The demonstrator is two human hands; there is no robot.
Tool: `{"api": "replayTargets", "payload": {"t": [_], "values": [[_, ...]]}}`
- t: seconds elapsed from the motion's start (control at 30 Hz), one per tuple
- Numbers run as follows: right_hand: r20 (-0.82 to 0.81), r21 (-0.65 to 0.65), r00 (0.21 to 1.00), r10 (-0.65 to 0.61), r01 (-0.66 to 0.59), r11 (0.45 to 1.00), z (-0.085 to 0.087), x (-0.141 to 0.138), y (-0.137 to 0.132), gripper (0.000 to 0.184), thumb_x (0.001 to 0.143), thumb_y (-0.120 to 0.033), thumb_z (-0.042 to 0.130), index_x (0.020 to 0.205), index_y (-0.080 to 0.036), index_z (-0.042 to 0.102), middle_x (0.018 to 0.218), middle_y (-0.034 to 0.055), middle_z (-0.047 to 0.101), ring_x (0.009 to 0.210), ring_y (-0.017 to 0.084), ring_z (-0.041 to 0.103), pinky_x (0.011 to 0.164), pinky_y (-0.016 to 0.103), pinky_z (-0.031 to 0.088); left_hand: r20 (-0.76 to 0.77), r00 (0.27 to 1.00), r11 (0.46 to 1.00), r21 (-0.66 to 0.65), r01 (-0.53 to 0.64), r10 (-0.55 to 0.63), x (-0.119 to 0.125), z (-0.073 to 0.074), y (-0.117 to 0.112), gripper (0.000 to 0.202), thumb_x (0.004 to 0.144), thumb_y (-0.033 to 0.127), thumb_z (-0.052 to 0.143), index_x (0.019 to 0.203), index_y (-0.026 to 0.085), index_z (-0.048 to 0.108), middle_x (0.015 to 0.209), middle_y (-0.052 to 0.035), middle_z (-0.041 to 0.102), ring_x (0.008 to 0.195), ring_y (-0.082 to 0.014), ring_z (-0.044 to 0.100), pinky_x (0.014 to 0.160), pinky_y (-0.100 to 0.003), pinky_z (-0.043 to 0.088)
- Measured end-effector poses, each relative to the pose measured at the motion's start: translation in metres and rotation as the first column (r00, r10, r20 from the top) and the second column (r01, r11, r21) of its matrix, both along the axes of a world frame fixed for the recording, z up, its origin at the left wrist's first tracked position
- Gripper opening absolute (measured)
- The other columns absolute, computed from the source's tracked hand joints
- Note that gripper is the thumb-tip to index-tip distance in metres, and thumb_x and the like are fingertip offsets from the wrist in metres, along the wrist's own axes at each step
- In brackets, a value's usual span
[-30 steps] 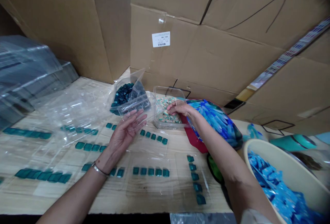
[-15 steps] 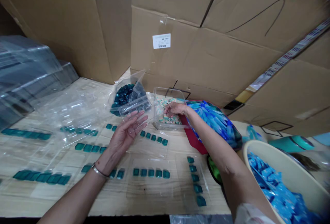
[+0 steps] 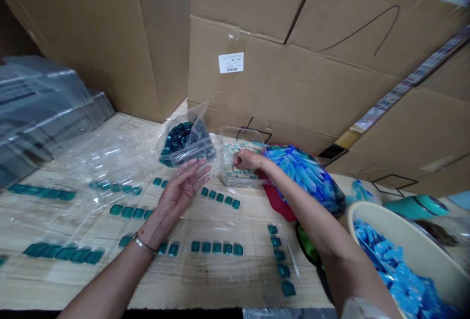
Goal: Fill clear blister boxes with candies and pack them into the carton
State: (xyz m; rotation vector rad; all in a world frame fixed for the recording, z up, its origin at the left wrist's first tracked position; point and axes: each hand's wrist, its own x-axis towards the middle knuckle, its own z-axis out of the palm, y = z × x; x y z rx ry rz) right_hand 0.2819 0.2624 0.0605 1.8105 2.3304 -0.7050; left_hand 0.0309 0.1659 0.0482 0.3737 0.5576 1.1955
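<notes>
My left hand (image 3: 185, 184) is palm up with its fingers curled at a clear plastic box (image 3: 194, 152), whose front edge it grips. Dark teal pieces show through the box's plastic. Behind and left of it lies a heap of glossy teal cubes (image 3: 178, 136). My right hand (image 3: 246, 159) reaches into a clear plastic tub (image 3: 238, 181) of small white, teal and orange bits (image 3: 232, 148). Its fingers are pinched together and point down into the bits; what they hold is too small to make out.
Rows of teal cubes (image 3: 216, 248) lie in clear trays across the wooden table (image 3: 147, 289). Nested clear trays (image 3: 106, 157) and a plastic stack (image 3: 44, 113) stand left. On the right are a blue-patterned bag (image 3: 301, 174), a cream bucket (image 3: 411, 240) of blue packets and a teal bottle (image 3: 414, 206). Cardboard boxes (image 3: 279, 84) wall the back.
My right hand has shifted slightly within the tub, and its fingers have drawn closer together. The left hand keeps its place at the clear box. The view has moved a little.
</notes>
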Motion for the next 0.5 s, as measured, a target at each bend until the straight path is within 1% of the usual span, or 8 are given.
{"api": "replayTargets", "payload": {"t": [0.07, 0.17, 0.33, 0.4, 0.5], "values": [[0.031, 0.068, 0.998, 0.058, -0.06, 0.996, 0.0, 0.0, -0.005, 0.012, 0.065, -0.011, 0.062, 0.075, -0.014, 0.066, 0.07, -0.0002, 0.066, 0.062, 0.01, 0.054, 0.052, 0.017, 0.035, -0.001, 1.0, 1.0, 0.002, 0.003, -0.003, 0.0, 0.0, 0.0, 0.022, 0.078, 0.006, 0.06, 0.097, 0.015, 0.064, 0.122, -0.0108, 0.062, 0.112, -0.0278, 0.059, 0.093, -0.041, 0.051], [0.002, 0.062, 0.995, 0.097, -0.097, 0.993, -0.003, 0.002, -0.01, 0.01, 0.066, -0.011, 0.059, 0.073, -0.014, 0.065, 0.067, -0.0014, 0.062, 0.06, 0.009, 0.051, 0.052, 0.017, 0.034, -0.008, 1.0, 1.0, 0.007, 0.005, -0.005, 0.0, 0.001, 0.0, 0.022, 0.077, 0.006, 0.061, 0.097, 0.015, 0.064, 0.122, -0.0108, 0.063, 0.112, -0.0278, 0.059, 0.093, -0.04, 0.051], [-0.177, 0.028, 0.982, 0.06, -0.056, 0.998, -0.009, 0.013, -0.01, 0.013, 0.065, -0.012, 0.06, 0.077, -0.013, 0.065, 0.07, -0.0013, 0.062, 0.063, 0.009, 0.052, 0.055, 0.016, 0.037, -0.017, 1.0, 1.0, -0.001, -0.005, 0.005, 0.0, 0.001, 0.0, 0.022, 0.077, 0.006, 0.061, 0.097, 0.014, 0.064, 0.121, -0.0117, 0.063, 0.111, -0.0287, 0.059, 0.092, -0.041, 0.051], [-0.255, 0.018, 0.966, 0.038, -0.035, 0.999, -0.01, 0.019, -0.009, 0.013, 0.065, -0.014, 0.061, 0.078, -0.013, 0.065, 0.07, -0.0018, 0.061, 0.064, 0.009, 0.053, 0.056, 0.016, 0.039, -0.015, 1.0, 1.0, -0.009, -0.011, 0.011, 0.0, 0.001, 0.0, 0.022, 0.077, 0.005, 0.061, 0.097, 0.014, 0.064, 0.121, -0.0116, 0.063, 0.111, -0.0284, 0.059, 0.092, -0.04, 0.052], [-0.372, -0.005, 0.928, -0.022, 0.022, 1.0, -0.007, 0.027, -0.008, 0.02, 0.064, -0.019, 0.064, 0.083, -0.013, 0.065, 0.068, -0.0028, 0.061, 0.062, 0.008, 0.055, 0.057, 0.017, 0.041, -0.006, 1.0, 1.0, -0.011, -0.014, 0.014, 0.0, 0.0, 0.001, 0.023, 0.077, 0.005, 0.061, 0.097, 0.015, 0.065, 0.121, -0.0115, 0.063, 0.111, -0.028, 0.059, 0.092, -0.04, 0.052]]}}
